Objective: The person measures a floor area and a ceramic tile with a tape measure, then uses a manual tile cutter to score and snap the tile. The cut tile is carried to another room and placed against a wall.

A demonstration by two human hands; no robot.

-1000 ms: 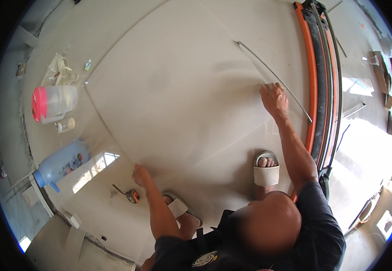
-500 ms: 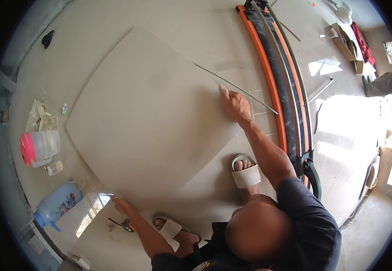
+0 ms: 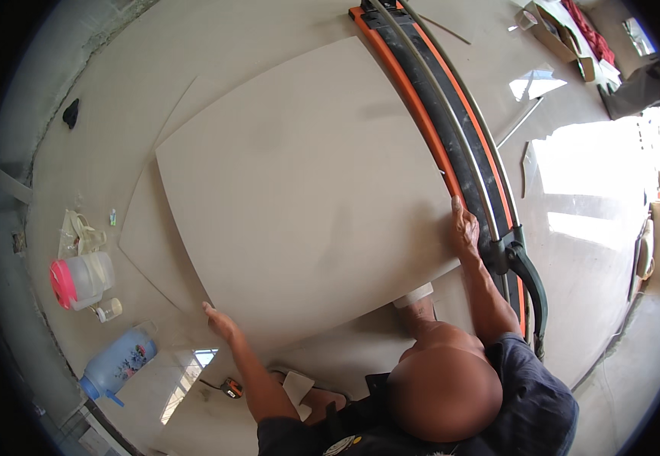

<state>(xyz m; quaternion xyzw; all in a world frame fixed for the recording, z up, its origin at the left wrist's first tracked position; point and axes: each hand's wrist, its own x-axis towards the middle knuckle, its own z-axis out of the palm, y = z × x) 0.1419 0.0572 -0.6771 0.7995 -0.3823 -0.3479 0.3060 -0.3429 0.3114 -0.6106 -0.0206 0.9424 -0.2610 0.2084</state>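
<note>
A large beige tile (image 3: 307,182) is held between my two hands, tipped over another flat tile (image 3: 151,235) whose corner and edge show beneath it on the left. My left hand (image 3: 222,321) grips its left edge near the lower corner. The right edge is in my right hand (image 3: 463,228), right beside the tile cutter (image 3: 473,159), which has an orange frame, a black bed and metal rails. The fingers under the tile are hidden.
A tape measure (image 3: 231,387) lies near my left foot. Left stand a blue jug (image 3: 121,361), a pink-lidded pitcher (image 3: 83,281) and a small cup (image 3: 108,309). A narrow strip (image 3: 525,169) lies right of the cutter. A cardboard box (image 3: 558,38) and another person's leg (image 3: 637,91) are far right.
The tile has turned clockwise and shifted right, bringing its right edge alongside the cutter. Both hands moved with it, and the other tile beneath now shows. The thin rod beside it is out of sight.
</note>
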